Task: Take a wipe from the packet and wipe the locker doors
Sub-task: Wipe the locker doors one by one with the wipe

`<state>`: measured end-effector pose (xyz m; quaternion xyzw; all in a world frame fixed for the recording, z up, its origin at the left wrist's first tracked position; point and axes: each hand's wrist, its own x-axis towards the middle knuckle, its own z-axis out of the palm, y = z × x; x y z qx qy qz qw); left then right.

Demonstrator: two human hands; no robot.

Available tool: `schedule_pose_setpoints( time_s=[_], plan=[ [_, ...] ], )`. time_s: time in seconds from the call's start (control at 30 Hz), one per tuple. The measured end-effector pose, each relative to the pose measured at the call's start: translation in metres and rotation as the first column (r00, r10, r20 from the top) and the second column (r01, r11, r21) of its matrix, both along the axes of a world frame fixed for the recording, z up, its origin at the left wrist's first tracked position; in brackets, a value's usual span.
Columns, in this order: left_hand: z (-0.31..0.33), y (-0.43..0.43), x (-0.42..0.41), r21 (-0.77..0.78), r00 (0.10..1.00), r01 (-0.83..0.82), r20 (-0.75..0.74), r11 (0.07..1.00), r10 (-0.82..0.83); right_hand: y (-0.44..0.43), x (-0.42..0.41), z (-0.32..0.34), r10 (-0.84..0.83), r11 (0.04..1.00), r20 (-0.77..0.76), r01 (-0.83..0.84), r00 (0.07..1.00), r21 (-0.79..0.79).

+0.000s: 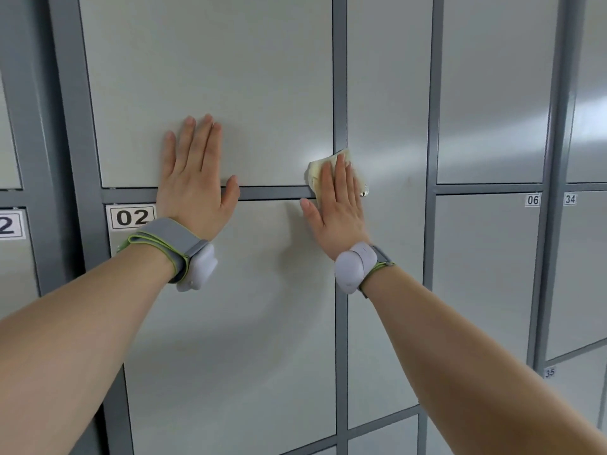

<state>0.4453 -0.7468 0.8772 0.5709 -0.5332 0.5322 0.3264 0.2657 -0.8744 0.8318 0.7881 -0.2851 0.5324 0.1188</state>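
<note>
Currently wiping locker doors (230,77) at frame centre with wipe (317,172) pressed under flat, straight-fingered right hand (338,211); bracing alongside with flat, empty left hand (193,188). Judged partway, with most doors left to do.

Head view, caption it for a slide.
Right hand presses a wipe against the locker doors while left hand rests flat beside label 02.

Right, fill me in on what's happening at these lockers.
A person is wiping pale grey metal locker doors. The right hand presses a crumpled yellowish wipe flat against the lockers, where the darker grey frame strips cross. The left hand rests flat, fingers straight, across the lower edge of the door above the white 02 label.
</note>
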Motion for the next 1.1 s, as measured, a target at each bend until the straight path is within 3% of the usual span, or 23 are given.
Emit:
schedule_pose_setpoints(
  time_s=[0.2,0.57,0.87,1.1],
  plan=[
    [0.033,0.001,0.011,-0.031,1.0,-0.016,-0.001,0.999,0.016,-0.004,0.002,0.005,-0.028,0.998,-0.022,0.027,0.999,-0.05],
    [0.101,0.004,0.024,-0.045,0.995,-0.066,0.067,0.997,0.068,-0.002,-0.001,0.14,-0.115,0.992,-0.094,0.109,0.989,-0.066],
    [0.158,0.009,0.033,-0.071,0.989,-0.122,0.071,0.99,0.127,-0.006,0.006,0.222,-0.125,0.991,-0.052,0.123,0.991,-0.044],
    [0.188,0.014,0.042,-0.078,0.977,-0.195,0.07,0.978,0.2,-0.003,0.02,0.238,-0.12,0.991,0.01,0.121,0.993,-0.063]
  ],
)
